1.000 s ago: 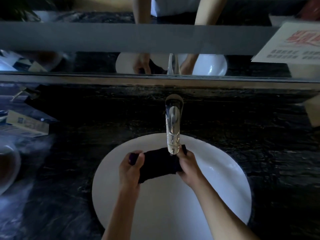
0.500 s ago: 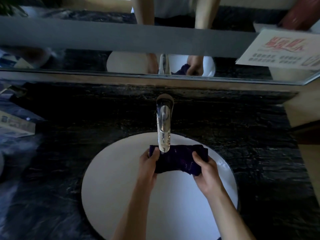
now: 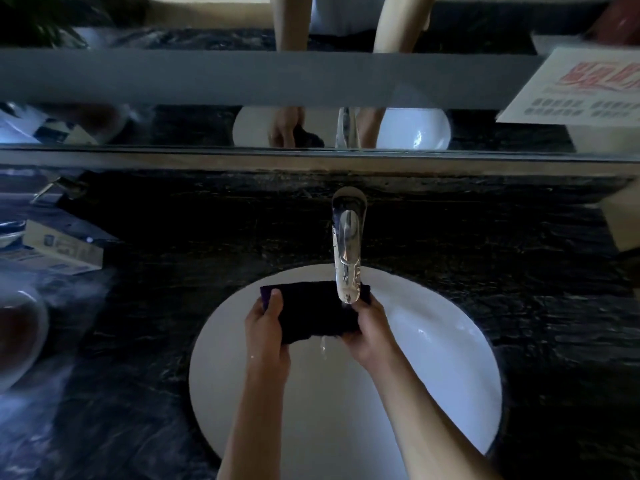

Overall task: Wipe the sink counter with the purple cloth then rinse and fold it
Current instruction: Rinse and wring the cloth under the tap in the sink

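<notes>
The purple cloth (image 3: 313, 311) is stretched between both hands over the white round sink (image 3: 440, 368), just under the chrome faucet (image 3: 346, 251). My left hand (image 3: 265, 329) grips the cloth's left end, thumb on top. Its right end is gripped by my right hand (image 3: 372, 332), directly below the faucet's spout. Water drips from the cloth's lower edge into the basin. The black marble counter (image 3: 519, 306) surrounds the sink.
A mirror (image 3: 207, 126) runs along the back wall with a ledge below it. At the left stand a small cardboard box (image 3: 64, 249) and a glass bowl (image 3: 20, 334). A printed sign (image 3: 581, 88) hangs at the upper right.
The cloth and both hands shifted left under the faucet, so the spout now sits over the cloth's right end instead of its left. Water now drips from the cloth.
</notes>
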{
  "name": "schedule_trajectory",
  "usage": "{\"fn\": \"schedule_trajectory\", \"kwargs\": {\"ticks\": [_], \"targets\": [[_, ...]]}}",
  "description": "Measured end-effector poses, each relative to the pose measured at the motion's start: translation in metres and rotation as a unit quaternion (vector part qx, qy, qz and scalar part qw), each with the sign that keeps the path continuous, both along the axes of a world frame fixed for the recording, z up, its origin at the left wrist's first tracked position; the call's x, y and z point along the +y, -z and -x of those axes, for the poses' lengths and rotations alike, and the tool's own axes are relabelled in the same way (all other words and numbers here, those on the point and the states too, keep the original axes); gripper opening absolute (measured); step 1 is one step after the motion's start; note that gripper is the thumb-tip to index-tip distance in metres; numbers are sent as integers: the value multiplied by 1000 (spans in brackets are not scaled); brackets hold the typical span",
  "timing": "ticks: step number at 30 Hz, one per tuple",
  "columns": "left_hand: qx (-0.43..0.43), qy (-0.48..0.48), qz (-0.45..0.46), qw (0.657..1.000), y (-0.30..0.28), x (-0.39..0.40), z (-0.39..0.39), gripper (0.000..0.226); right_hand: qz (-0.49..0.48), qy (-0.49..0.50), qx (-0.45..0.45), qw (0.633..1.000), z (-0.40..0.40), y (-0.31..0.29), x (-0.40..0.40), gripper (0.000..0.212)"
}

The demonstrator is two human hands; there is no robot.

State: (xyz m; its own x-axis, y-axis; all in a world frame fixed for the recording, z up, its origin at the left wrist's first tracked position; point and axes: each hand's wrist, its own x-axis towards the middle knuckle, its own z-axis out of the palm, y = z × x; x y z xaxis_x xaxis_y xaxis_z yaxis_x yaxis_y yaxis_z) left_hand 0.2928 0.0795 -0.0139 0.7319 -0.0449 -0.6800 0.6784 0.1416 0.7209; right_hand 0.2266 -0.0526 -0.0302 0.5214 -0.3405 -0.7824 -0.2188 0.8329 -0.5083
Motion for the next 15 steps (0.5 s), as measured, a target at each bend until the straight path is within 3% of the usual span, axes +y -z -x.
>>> {"fn": "schedule_trajectory", "kwargs": {"ticks": [4, 7, 8, 11, 12, 15], "targets": [[109, -80, 90, 987, 15, 1, 2, 33, -8, 25, -30, 999, 10, -11, -10, 26], [155, -119, 203, 959, 31, -7, 34, 62, -8, 49, -33, 998, 20, -19, -14, 24], [165, -135, 208, 955, 33, -12, 43, 75, -12, 57, -34, 998, 23, -23, -13, 22], [262, -202, 224, 917, 41, -28, 67, 78, -34, 63, -38, 997, 27, -28, -4, 23], [311, -190, 250, 897, 37, -36, 74, 84, -39, 69, -36, 996, 28, -30, 0, 24], [304, -144, 345, 876, 18, -53, 91, 99, -49, 95, -42, 993, 32, -32, 6, 38]]}}
